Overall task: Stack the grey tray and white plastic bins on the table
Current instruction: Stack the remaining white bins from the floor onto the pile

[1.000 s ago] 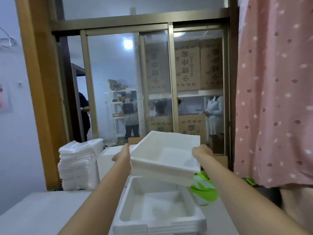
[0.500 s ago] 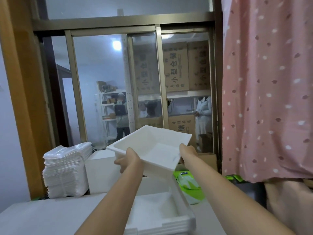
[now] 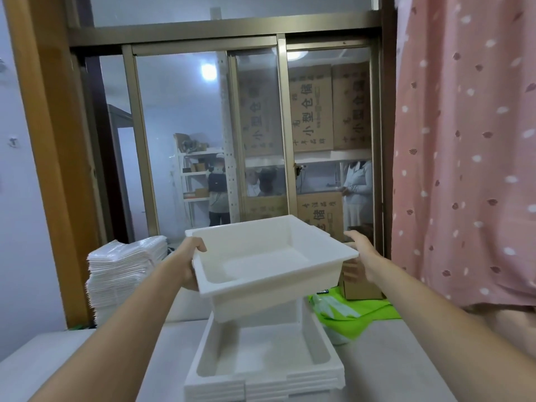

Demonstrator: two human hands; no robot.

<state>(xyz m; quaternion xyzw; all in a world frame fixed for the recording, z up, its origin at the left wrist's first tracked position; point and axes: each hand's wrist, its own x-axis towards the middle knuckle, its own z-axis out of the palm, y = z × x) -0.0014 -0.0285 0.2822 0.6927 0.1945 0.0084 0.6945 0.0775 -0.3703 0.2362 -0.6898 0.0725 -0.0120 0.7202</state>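
Holding a white bin [image 3: 269, 265] above the nested stack [image 3: 265, 369], left hand [image 3: 190, 266] grips its rim, right hand [image 3: 362, 256] lies released beside it; next, lower it squarely in.

A storeroom or small warehouse: beyond the hands, a sliding glass door [image 3: 255, 134] shows stacked cardboard boxes [image 3: 311, 108] and metal shelving [image 3: 194, 175], with packed white packets [image 3: 124, 271] piled left of the left hand.
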